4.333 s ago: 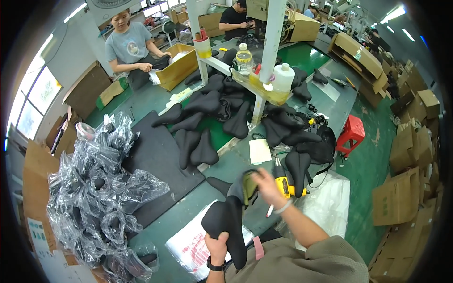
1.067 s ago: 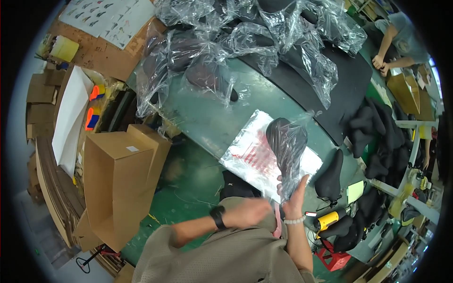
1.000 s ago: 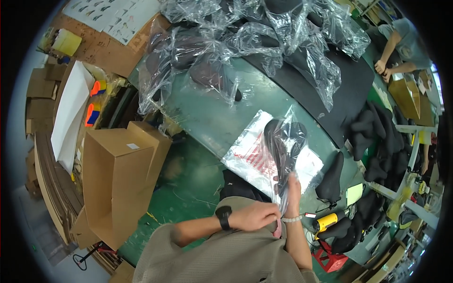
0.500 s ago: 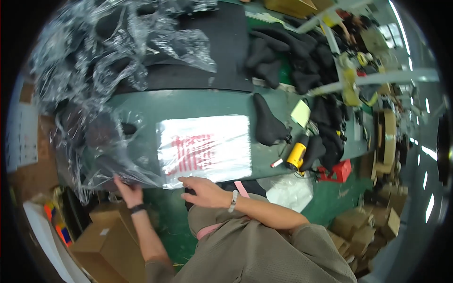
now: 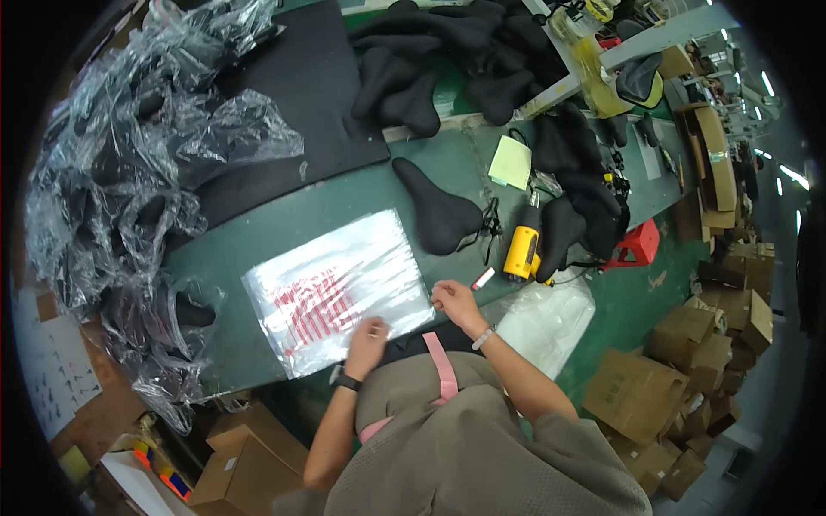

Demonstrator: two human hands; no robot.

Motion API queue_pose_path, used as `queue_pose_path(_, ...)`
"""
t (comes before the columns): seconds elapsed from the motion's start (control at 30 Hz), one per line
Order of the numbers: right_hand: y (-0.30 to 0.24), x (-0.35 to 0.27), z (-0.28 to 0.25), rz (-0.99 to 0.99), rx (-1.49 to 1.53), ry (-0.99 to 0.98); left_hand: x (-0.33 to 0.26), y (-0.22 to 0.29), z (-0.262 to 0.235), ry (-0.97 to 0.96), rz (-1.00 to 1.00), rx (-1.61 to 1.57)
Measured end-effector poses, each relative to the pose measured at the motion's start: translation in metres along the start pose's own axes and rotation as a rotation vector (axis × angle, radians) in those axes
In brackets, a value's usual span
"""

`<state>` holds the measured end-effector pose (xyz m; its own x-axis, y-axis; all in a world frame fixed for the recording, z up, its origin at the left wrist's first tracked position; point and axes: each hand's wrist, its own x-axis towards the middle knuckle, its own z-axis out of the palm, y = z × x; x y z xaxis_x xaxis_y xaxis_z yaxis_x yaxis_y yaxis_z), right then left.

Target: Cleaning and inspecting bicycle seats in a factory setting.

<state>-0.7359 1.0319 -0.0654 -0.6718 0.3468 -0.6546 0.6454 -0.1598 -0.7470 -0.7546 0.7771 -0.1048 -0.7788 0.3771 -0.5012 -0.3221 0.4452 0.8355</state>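
Both hands on clear plastic bag point(image 5: 340, 288) with red print, lying flat on green table point(image 5: 258, 232). Left hand point(image 5: 367, 337) presses fingers down on bag's near edge, nothing clenched. Right hand point(image 5: 454, 301) pinches bag's right corner. Black bicycle saddle point(image 5: 439, 211) just beyond bag, yellow heat gun point(image 5: 521, 249) to its right. Heap of bagged saddles point(image 5: 120, 198) at left.

Bare table point(image 5: 249, 232) between bagged pile point(image 5: 120, 189) and saddle point(image 5: 439, 211).
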Motion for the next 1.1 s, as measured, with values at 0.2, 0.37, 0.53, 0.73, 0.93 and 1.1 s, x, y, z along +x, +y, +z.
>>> queue_pose_path(0.2, 0.009, 0.030, -0.049, 0.003, 0.099, -0.027, 0.038, 0.076, 0.054, -0.028, 0.068, 0.253)
queue_pose_path(0.37, 0.027, 0.041, -0.101, 0.063, 0.109, -0.099, 0.158, 0.114, 0.057, 0.179, -0.030, -0.057)
queue_pose_path(0.53, 0.009, 0.032, -0.144, 0.112, 0.161, -0.089, 0.352, 0.206, 0.045, 0.197, -0.077, -0.531)
queue_pose_path(0.73, 0.009, 0.024, -0.177, 0.083, 0.189, -0.082, 0.443, 0.245, 0.078, 0.405, -0.273, -0.936)
queue_pose_path(0.93, -0.018, 0.035, -0.197, 0.127, 0.198, -0.078, 0.340, 0.241, 0.084, 0.156, -0.108, -1.161)
queue_pose_path(1.1, -0.019, 0.045, -0.180, 0.068, 0.218, -0.180, 0.188, 0.216, 0.063, 0.246, -0.131, -1.338)
